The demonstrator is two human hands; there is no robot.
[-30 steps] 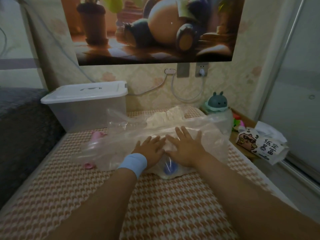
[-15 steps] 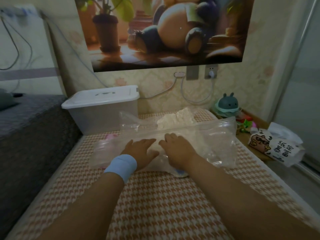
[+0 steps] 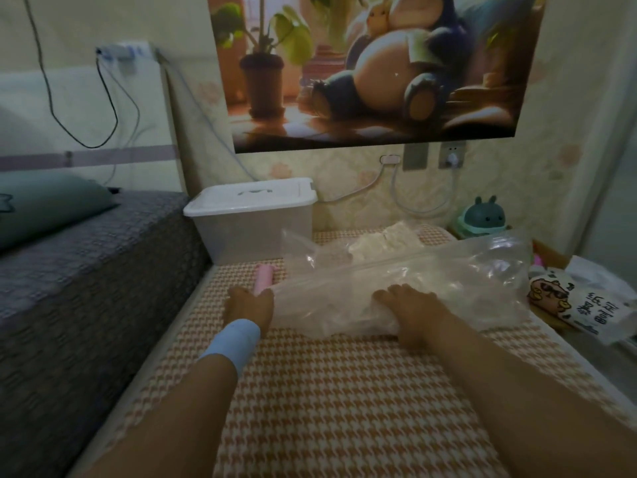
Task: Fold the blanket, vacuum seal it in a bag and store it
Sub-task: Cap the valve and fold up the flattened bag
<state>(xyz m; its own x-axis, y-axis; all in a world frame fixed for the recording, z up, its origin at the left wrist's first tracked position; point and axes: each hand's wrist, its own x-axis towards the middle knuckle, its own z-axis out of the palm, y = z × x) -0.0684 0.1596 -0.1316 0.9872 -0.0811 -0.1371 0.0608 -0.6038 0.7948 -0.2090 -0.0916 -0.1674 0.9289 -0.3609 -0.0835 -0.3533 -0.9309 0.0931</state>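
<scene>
Clear plastic forms the vacuum bag (image 3: 448, 270), which lies crosswise on the far half of the houndstooth mat (image 3: 344, 391). The white blanket (image 3: 382, 241) is inside it, bunched toward the mat's far edge.

Note the change. Half a second ago your hands were side by side at the middle of the bag's near edge. They are now apart. Your left hand (image 3: 248, 307) has travelled to the bag's left end, and your right hand (image 3: 410, 308) has stayed on the near edge. Treat this as a smoothing stroke that drives air along the bag. Sealing and storage are probably not yet done.

The right hand rests palm down on the plastic, its fingers (image 3: 400, 293) close together and pressing. The blanket's bulk lies beyond those fingertips. The left hand's fingers meet the bag's end, but whether they pinch it cannot be determined.

A pink cylinder (image 3: 263, 277) lies just beyond the left hand. The lidded storage box (image 3: 251, 219) stands at the mat's far left corner.
</scene>
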